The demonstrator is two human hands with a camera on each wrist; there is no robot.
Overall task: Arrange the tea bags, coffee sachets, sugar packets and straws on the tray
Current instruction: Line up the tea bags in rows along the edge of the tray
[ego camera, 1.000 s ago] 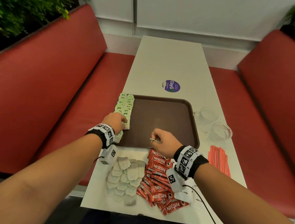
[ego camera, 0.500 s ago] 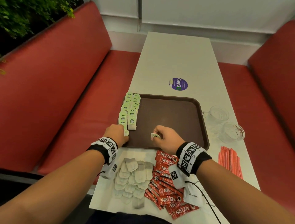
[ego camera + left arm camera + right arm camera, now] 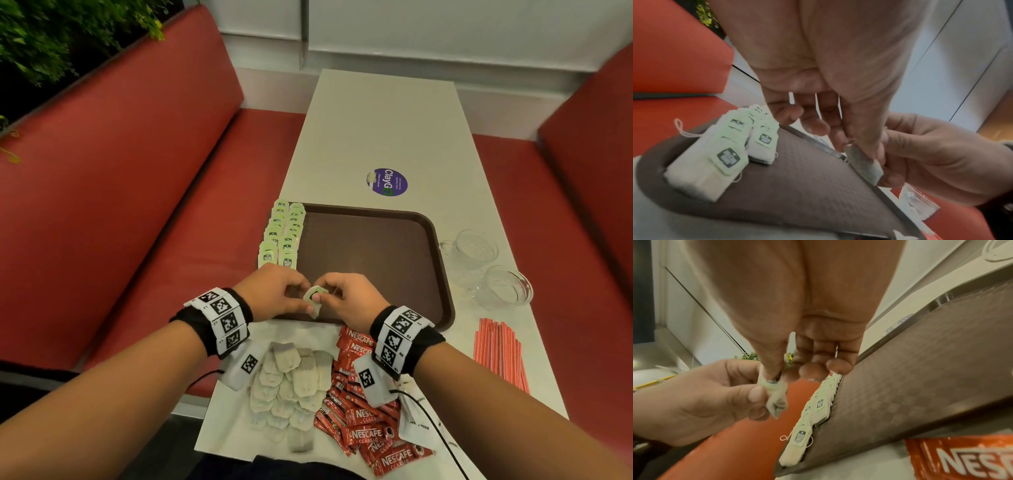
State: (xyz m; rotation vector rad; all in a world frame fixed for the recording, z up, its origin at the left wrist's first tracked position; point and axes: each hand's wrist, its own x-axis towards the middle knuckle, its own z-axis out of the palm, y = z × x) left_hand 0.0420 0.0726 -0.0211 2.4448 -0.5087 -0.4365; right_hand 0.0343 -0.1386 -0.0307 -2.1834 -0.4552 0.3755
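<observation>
Both hands' grip pinches one tea bag; coffee sachets nearby.

Tea bag mostly hidden between fingers; tag print too blurred; coffee sachets partly under right wrist

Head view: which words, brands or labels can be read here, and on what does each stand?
"NESCAFE CLASSIC": red coffee sachets on the table.
"ClayGo": round purple sticker on the table; its small print is unreadable.
Green tea bag tags on the tray: dark logo, too blurred.
Wrist bands: square code markers, tiny characters unreadable.
</observation>
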